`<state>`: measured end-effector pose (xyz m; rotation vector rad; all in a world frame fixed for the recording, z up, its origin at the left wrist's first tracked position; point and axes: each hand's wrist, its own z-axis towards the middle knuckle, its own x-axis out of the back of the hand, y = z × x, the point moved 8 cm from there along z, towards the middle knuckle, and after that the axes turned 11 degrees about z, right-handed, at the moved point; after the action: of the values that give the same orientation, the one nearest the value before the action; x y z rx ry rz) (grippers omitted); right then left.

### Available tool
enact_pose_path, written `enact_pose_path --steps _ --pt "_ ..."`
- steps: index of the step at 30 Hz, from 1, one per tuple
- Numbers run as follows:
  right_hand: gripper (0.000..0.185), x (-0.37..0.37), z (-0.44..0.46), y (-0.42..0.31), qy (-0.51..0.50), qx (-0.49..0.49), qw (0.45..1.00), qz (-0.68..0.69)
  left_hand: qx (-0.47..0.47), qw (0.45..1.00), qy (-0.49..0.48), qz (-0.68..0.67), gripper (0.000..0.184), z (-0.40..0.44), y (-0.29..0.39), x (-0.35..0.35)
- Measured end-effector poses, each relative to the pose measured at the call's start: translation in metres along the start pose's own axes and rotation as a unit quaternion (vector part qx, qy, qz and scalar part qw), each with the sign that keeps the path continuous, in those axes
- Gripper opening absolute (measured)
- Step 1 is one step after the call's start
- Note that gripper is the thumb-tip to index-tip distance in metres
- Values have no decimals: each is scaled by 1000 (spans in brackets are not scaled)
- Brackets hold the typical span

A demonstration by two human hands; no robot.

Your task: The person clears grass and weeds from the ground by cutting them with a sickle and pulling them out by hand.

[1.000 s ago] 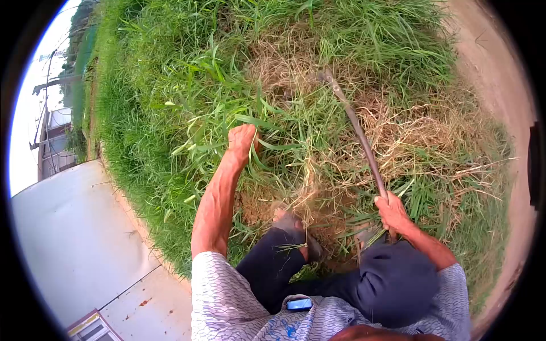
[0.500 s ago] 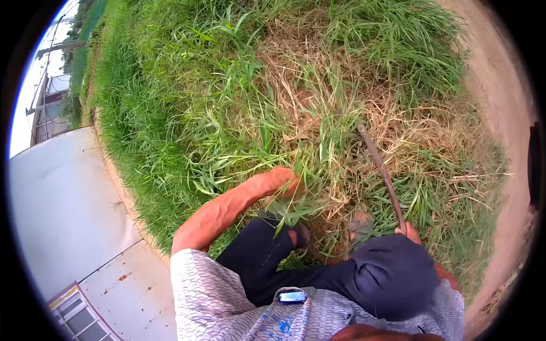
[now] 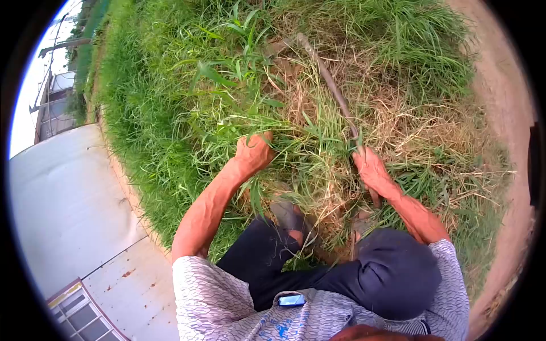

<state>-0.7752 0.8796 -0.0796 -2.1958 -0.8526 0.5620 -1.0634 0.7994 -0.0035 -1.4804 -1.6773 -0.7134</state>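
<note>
My right hand (image 3: 371, 170) is closed around the long wooden handle of a sickle (image 3: 331, 82). The handle slants up and to the left over the cut patch, its butt showing below my fist. At its far end a dull grey blade reaches left, partly covered by stems. On the left, my left hand (image 3: 254, 150) is closed on a bunch of green grass (image 3: 250, 126), with long blades sticking out above and around the fist. Part of its fingers is hidden.
Tall grass (image 3: 148, 108) grows on the left and at the back. Dry cut straw (image 3: 398, 122) lies at centre and right. My feet (image 3: 287, 215) are close below my hands. A dirt path (image 3: 503, 102) runs along the right, a pale metal wall (image 3: 68, 182) along the left.
My right hand has moved forward and left from beside my knee, carrying the sickle farther out. My left hand has moved forward and slightly left with grass in it.
</note>
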Motion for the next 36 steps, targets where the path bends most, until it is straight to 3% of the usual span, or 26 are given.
enact_pose_path --steps 1,2,3,5,6,7,8,10,12,14,15,16,17,18,20,22,24,26,30,31,33,34,36 --pt "28 5 -10 35 23 80 994 -67 3 1000 1 -4 31 4 -1 0" --pt "27 10 -26 67 44 158 977 -133 -31 999 40 11 42 8 10 4" --pt "30 18 -40 83 53 108 982 -145 -64 994 80 28 55 14 20 9" --pt "32 23 -57 78 63 50 985 -150 -72 991 110 29 57 22 31 15" --pt "32 20 -55 68 45 -19 995 -82 -81 985 146 35 59 29 35 23" --pt "32 14 -51 61 23 -88 996 -16 -72 978 150 129 74 42 35 17" --pt "32 10 -43 46 22 -90 996 -17 -70 978 148 128 74 50 31 17" --pt "33 1 -20 16 53 -94 986 130 -4 979 161 123 85 67 13 30" --pt "31 -7 4 -17 65 -69 982 164 75 989 74 104 86 81 -10 36" --pt "32 10 5 25 50 -63 987 138 98 987 67 111 78 82 -27 37" --pt "34 28 -11 55 27 83 993 -80 109 986 57 108 71 85 -42 19" --pt "35 30 -32 67 19 101 980 -169 122 986 48 105 66 86 -53 8" --pt "36 32 -54 78 14 121 959 -255 119 986 20 119 43 81 -53 -1" --pt "37 38 -72 84 32 18 977 -212 110 986 34 122 33 73 -54 -8" --pt "36 36 -74 82 39 3 985 -170 62 985 86 136 15 68 -54 -22" --pt "34 27 -68 56 12 131 961 -244 63 986 94 124 15 64 -48 -17" --pt "32 15 -51 47 19 -57 998 -18 31 985 125 118 14 60 -48 -24" --pt "32 1 -48 21 -21 -68 997 32 23 983 155 98 14 56 -45 -21" --pt "31 54 -117 90 24 -109 977 -183 -82 970 223 54 13 46 -24 -23" --pt "33 77 -145 114 34 -143 963 -224 -75 980 176 48 14 38 -10 -18" --pt "45 114 -200 159 -30 -49 921 -385 -97 993 69 -19 14 29 12 -27" --pt "46 143 -238 168 60 -210 949 -229 -138 989 38 -30 14 18 28 -32" --pt "47 145 -269 163 69 -220 951 -206 -190 979 -53 -55 21 1 63 -65"
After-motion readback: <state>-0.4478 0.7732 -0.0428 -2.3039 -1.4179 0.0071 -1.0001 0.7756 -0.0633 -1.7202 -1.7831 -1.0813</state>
